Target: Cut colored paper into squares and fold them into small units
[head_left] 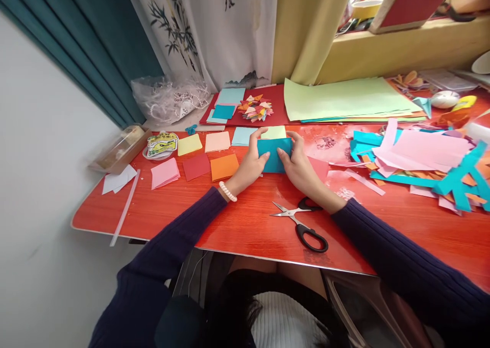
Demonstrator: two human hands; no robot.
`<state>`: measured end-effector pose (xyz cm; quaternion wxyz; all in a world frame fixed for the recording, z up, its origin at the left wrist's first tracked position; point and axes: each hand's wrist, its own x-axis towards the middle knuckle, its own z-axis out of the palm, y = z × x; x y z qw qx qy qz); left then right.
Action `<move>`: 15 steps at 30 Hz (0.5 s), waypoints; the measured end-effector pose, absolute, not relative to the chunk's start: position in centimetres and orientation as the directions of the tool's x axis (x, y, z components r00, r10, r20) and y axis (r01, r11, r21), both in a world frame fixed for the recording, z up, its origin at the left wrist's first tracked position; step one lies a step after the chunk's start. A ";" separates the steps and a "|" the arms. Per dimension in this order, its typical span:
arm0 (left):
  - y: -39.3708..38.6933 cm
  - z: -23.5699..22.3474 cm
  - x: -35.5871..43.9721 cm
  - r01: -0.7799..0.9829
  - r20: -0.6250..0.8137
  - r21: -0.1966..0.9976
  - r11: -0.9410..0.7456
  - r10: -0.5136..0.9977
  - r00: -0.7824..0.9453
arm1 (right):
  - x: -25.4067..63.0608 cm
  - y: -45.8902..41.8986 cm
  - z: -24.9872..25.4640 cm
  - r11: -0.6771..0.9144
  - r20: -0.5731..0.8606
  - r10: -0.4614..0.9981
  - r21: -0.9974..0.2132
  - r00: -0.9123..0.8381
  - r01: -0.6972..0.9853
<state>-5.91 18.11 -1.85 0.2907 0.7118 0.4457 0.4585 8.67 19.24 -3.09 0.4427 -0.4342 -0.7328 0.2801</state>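
Observation:
Between both hands, just above the red table, is a teal paper rectangle (273, 155). My left hand (250, 163) grips its left edge, thumb on the near face and fingers behind. On the opposite edge, my right hand (300, 165) pinches it the same way. Whether it is one sheet or a stack, I cannot tell. Scissors (302, 224) with black handles lie with blades apart, nearest my right wrist. A pale yellow paper piece (274, 132) shows behind the teal one. Left of my hands lie an orange piece (224, 167), a dark red piece (196, 167) and a pink stack (165, 173).
Paper scraps (429, 154) are heaped on the right of the table (237, 220). Large light green sheets (344, 99) lie at the back beside a folded-paper ring (255, 108). A plastic bag (170, 100) and a box (120, 149) stand at the left.

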 end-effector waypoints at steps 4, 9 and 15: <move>17.9 -1.3 -6.1 0.458 0.447 0.713 -0.531 0.847 0.287 | 8.9 19.0 -2.9 0.566 0.465 0.824 -0.702 -0.323 0.432; 17.6 -1.3 -6.2 0.471 0.505 0.651 -0.596 0.803 0.318 | 9.1 19.0 -3.1 0.594 0.499 0.804 -0.684 -0.322 0.423; 17.4 -1.7 -6.1 0.374 0.493 0.749 -0.547 0.837 0.239 | 9.1 18.3 -2.6 0.601 0.509 0.799 -0.696 -0.320 0.393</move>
